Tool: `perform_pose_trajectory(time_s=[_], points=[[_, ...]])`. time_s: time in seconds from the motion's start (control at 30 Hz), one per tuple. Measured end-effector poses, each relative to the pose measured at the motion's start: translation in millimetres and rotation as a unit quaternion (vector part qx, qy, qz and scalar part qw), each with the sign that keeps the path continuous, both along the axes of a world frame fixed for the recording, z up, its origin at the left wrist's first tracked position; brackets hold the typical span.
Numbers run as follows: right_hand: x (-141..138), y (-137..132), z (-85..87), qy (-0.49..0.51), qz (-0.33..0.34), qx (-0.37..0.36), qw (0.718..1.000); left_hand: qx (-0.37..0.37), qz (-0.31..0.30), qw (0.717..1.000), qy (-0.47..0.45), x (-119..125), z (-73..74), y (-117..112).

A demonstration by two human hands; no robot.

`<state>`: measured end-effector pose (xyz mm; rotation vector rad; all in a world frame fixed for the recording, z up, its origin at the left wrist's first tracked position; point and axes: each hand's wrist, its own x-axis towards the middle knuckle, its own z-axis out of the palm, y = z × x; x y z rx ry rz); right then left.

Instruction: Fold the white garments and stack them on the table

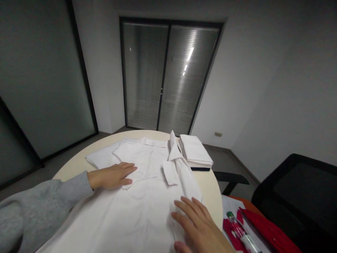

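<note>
A white coat-like garment (137, 211) is spread over a round table, its near end running out of view at the bottom. Folded-over flaps (142, 160) and a pointed collar-like piece (174, 149) lie towards its far end. My left hand (113, 175) rests flat on the left side of the cloth, fingers stretched to the right. Over the garment's right edge is my right hand (196, 225), palm down with fingers spread; whether it presses on the cloth I cannot tell. Neither hand grips anything.
Folded white cloths (195, 149) are stacked at the table's far right, above a dark item (200, 169). The cream tabletop (210, 196) ends just right of the garment. Beyond it stand a black chair (297, 189), a red item (268, 225) and a bottle (240, 230).
</note>
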<state>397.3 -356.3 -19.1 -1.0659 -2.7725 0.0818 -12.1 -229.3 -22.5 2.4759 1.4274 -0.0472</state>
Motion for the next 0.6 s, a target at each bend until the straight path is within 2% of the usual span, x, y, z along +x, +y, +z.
perform_pose_trajectory(time_s=[0.1, 0.2, 0.4, 0.5, 0.6], points=[[-4.7, -5.6, -15.8, -0.005, 0.070, -0.034, 0.997, 0.041, 0.021, 0.999, -0.018, -3.2, -21.5, -13.0], [-3.5, -8.2, -27.2, -0.020, 0.057, -0.033, 0.998, 0.071, 0.036, 0.996, -0.028, -5.7, -34.5, -22.2], [17.4, -18.6, -27.5, -0.041, -0.005, 0.039, 0.998, 0.130, 0.045, 0.990, -0.042, -4.5, -46.3, -29.3], [36.6, -28.9, -29.2, -0.086, -0.076, 0.046, 0.992, 0.160, 0.044, 0.984, -0.058, -6.6, -51.1, -27.8], [61.1, -39.1, -43.2, -0.143, -0.159, 0.062, 0.975, 0.174, 0.043, 0.981, -0.077, -9.6, -56.8, -25.0]])
